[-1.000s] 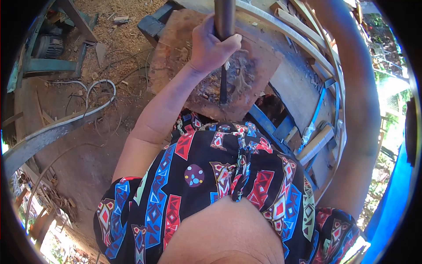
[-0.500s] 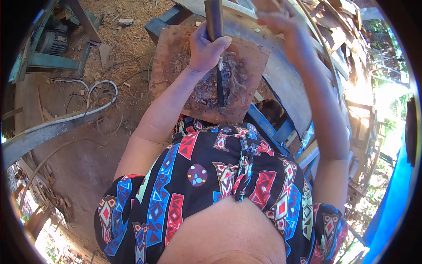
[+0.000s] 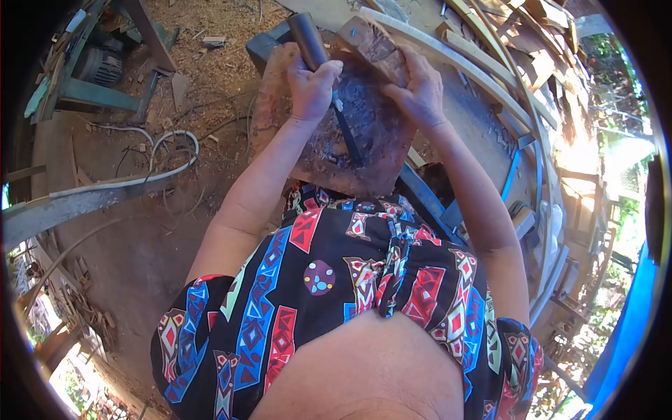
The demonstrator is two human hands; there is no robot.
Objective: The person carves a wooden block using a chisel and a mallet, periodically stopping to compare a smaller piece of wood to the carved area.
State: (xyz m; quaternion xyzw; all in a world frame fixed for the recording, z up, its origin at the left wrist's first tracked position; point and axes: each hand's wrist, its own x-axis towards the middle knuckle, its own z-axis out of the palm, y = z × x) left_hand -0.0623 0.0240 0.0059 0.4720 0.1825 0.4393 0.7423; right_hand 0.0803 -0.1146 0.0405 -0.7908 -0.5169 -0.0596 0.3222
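My left hand (image 3: 313,91) is wrapped round a dark, smooth cylinder (image 3: 308,40) that stands up out of the fist, tilted to the left. Below the fist a narrow dark bar (image 3: 348,136) runs down over a rusty brown square board (image 3: 269,115). Whether bar and cylinder are one piece is hidden by the hand. My right hand (image 3: 418,87) grips a worn wooden block (image 3: 374,47) by its right end. The block is held above the board's far edge, to the right of the cylinder and apart from it.
Wood shavings (image 3: 203,66) cover the ground at the far left, near a motor (image 3: 101,68) in a green frame. A white hose (image 3: 178,133) curls at left. Long wooden strips (image 3: 483,59) and timber offcuts lie at right. Blue metal bars (image 3: 423,192) sit under the board.
My right hand, blurred and higher at the upper right before, has come down and left, and the wooden block now shows in it. The cylinder in my left hand has tilted leftward.
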